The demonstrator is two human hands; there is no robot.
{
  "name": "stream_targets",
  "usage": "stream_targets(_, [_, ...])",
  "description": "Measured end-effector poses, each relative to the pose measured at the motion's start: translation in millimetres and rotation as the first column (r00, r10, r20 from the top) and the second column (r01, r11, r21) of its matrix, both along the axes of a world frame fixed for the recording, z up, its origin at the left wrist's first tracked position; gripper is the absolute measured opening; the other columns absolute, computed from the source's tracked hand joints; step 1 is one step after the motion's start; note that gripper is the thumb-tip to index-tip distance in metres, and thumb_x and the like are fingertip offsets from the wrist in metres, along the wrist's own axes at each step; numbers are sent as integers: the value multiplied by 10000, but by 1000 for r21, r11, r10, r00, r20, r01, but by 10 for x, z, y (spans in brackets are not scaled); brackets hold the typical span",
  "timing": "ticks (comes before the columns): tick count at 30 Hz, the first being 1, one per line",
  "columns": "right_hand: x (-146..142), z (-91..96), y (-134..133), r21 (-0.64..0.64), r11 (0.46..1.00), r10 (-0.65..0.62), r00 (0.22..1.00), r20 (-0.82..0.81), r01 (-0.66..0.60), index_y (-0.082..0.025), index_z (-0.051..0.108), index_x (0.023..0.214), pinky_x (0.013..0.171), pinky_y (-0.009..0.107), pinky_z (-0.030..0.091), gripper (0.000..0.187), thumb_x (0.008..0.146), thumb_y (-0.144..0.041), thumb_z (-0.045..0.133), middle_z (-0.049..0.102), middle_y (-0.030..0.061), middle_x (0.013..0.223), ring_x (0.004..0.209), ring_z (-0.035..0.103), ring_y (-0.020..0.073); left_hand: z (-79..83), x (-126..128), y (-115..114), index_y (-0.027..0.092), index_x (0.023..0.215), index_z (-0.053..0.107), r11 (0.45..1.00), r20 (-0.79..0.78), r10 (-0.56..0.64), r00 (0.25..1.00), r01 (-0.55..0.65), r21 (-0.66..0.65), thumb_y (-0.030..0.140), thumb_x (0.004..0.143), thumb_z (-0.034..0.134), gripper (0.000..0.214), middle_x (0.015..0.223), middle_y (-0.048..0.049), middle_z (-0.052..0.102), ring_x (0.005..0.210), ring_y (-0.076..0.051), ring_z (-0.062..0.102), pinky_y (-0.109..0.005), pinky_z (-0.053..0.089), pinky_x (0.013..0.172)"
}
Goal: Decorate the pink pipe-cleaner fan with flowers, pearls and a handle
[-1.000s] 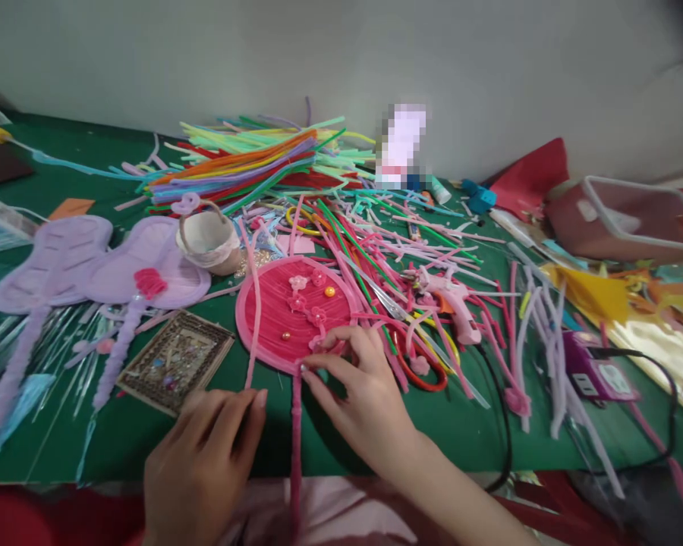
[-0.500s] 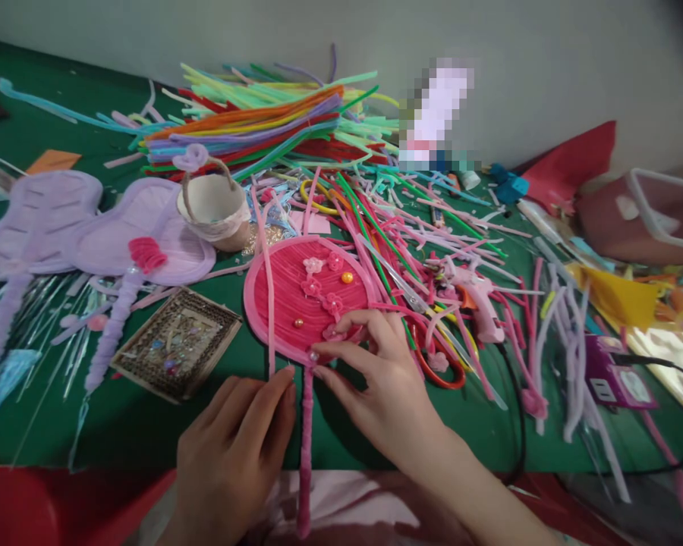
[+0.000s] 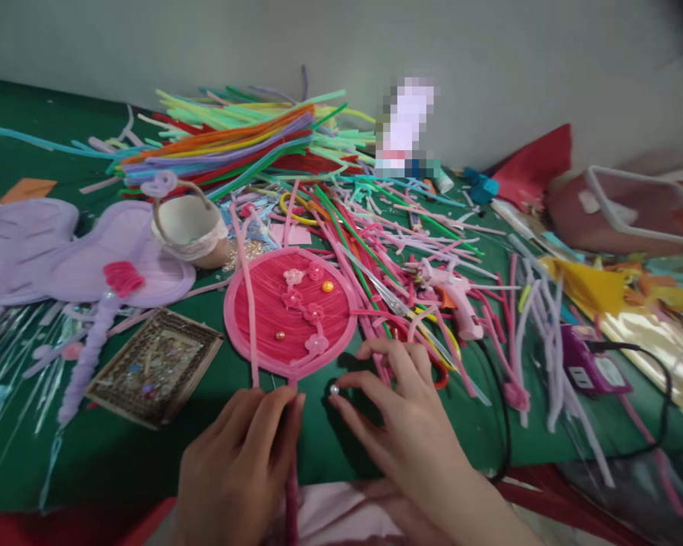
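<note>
A round fan, made of red pipe cleaners with a pink rim, lies in the middle of the green table. Pink flowers and a few gold beads sit on its face. My left hand is closed around the top of its pink handle. A loose pink pipe cleaner crosses the fan's left side, its lower end running to my left knuckles; whether I grip it too is hidden. My right hand pinches a small silvery pearl bead between thumb and forefinger, just right of the handle and apart from it.
Behind the fan lie many-coloured pipe cleaners and scissors. A pink glue gun with a black cord is at right, near a purple box. Left are a bead-filled cardboard tray, a small basket and lilac fans.
My right hand has drawn the pearl bead away from the fan's base, to the right and down. My left hand has moved onto the handle. The whole view has shifted slightly.
</note>
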State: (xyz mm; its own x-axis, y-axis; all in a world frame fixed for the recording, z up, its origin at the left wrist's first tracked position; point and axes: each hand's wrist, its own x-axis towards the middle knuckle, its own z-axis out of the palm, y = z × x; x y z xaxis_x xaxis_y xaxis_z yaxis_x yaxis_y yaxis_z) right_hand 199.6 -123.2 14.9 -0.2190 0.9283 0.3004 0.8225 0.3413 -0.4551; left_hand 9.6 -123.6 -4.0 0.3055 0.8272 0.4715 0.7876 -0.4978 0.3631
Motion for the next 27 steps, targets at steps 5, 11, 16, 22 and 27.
stream_targets(5, [399,-57,-76,105,980,-181,978,103,170,-219,685,890,818,417,470,18,878,-230,691,559,96,1057,982,499,254,24,81,-16,207,882,558,999,-69,17,997,-14,52,265,983,537,118,656,32,612,578,-129,626,-243,417,575])
stream_targets(11, [459,-163,128,149,952,-298,925,236,269,-174,652,901,770,414,475,206,859,-370,700,611,92,878,861,533,264,-42,131,-81,200,987,540,963,-365,173,915,-235,-132,410,991,459,225,639,-1,664,485,-191,638,-274,292,388])
stream_targets(16, [445,-229,255,208,940,-328,890,317,272,-187,643,805,695,337,456,53,844,-164,616,633,51,730,751,573,227,-101,96,-82,229,932,507,947,-315,166,934,-240,-211,297,993,396,144,699,-4,701,507,-186,662,-270,305,401])
stream_targets(22, [657,-253,283,275,894,-424,868,260,354,-202,603,706,566,260,414,174,870,-171,554,616,11,674,598,566,149,-27,11,-115,269,819,436,932,-92,279,956,-292,-214,367,924,543,179,581,64,598,463,-145,607,-255,304,424])
stream_targets(27, [739,-199,227,257,887,-435,881,189,383,-192,619,739,527,235,433,143,874,-177,574,633,2,685,551,570,122,-16,-156,-148,273,773,485,885,-77,339,938,-346,-313,460,862,608,242,583,59,597,469,-154,591,-263,288,416])
